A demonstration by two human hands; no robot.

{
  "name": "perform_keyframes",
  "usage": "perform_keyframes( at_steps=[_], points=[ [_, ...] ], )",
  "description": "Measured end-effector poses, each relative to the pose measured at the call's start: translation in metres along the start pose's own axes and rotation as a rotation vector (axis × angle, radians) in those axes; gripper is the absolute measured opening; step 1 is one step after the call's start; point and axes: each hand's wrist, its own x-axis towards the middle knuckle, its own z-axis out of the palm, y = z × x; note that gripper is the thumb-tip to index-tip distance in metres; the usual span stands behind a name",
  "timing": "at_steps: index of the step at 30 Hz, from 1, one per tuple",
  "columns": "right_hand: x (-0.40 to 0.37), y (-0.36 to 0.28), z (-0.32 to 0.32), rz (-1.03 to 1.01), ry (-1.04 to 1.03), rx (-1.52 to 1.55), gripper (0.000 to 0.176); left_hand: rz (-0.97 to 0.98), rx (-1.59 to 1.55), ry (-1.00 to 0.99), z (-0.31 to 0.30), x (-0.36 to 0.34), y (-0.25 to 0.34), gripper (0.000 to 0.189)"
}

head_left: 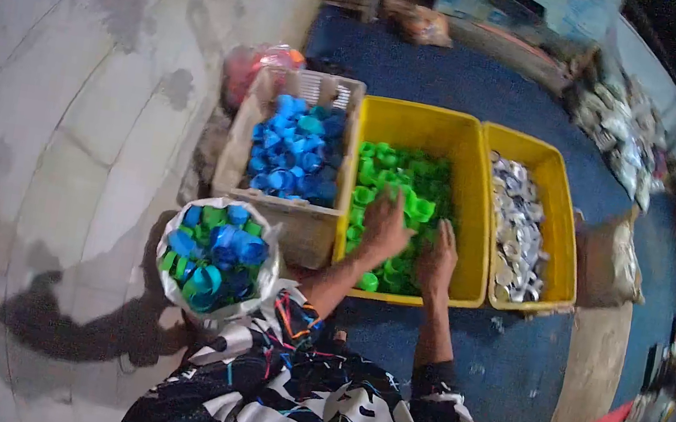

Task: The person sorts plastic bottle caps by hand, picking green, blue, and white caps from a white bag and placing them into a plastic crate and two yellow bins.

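Observation:
Both of my hands are inside the middle yellow crate (479, 232), among many bright green plastic caps (414, 170). My left hand (386, 225) rests on the caps near the crate's middle, fingers pointing away from me and thumb held apart. Its fingertips touch the green caps and are partly lost among them. To its right, my right hand (438, 256) reaches down beside the heap with its fingers stretched out, close to the crate's right wall. Neither hand visibly grips a cap.
Left of the crate stands a pale crate (270, 199) of blue caps (294, 152). A white sack (165, 274) of mixed blue and green caps sits nearer me. On the right, another yellow crate (566, 236) holds whitish caps (516, 220). Bags (621, 131) lie further back.

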Motion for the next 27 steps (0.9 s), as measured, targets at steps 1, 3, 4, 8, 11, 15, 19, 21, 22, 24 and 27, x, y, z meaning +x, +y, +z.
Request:
perform_keyframes(
  at_steps=[1,3,4,8,11,15,19,21,22,24,27],
  points=[
    [-0.004,-0.002,-0.001,-0.034,-0.006,0.035,0.049,-0.026,0.043,-0.069,0.001,-0.008,-0.002,0.082],
    [-0.019,0.010,0.020,0.035,-0.066,0.048,0.046,0.033,0.012,0.024,0.014,-0.034,-0.026,0.071],
    [-0.027,0.005,0.023,0.077,-0.102,0.029,0.046,0.024,-0.010,0.020,0.012,-0.045,-0.034,0.065],
    [-0.069,0.020,0.059,-0.004,-0.211,0.106,0.040,-0.109,0.001,0.099,-0.018,-0.085,-0.080,0.046],
    [-0.090,0.011,0.070,-0.049,-0.275,0.173,0.037,-0.099,0.275,0.252,-0.064,-0.109,-0.120,0.034],
    [-0.108,0.010,0.082,-0.068,-0.437,0.196,0.038,-0.309,0.529,0.241,-0.133,-0.127,-0.168,0.035],
    [-0.112,-0.010,0.086,-0.097,-0.509,0.192,0.039,-0.396,0.646,0.094,-0.168,-0.143,-0.191,0.042],
    [-0.118,-0.005,0.094,-0.144,-0.556,0.193,0.038,-0.392,0.657,0.047,-0.165,-0.148,-0.195,0.038],
    [-0.123,0.002,0.102,-0.127,-0.569,0.212,0.037,-0.393,0.649,0.027,-0.158,-0.149,-0.201,0.035],
    [-0.129,0.011,0.118,-0.099,-0.591,0.253,0.036,-0.373,0.644,0.048,-0.145,-0.151,-0.219,0.028],
    [-0.119,-0.027,0.095,-0.185,-0.622,0.189,0.036,-0.362,0.595,0.133,-0.135,-0.152,-0.230,0.018]
  ],
)
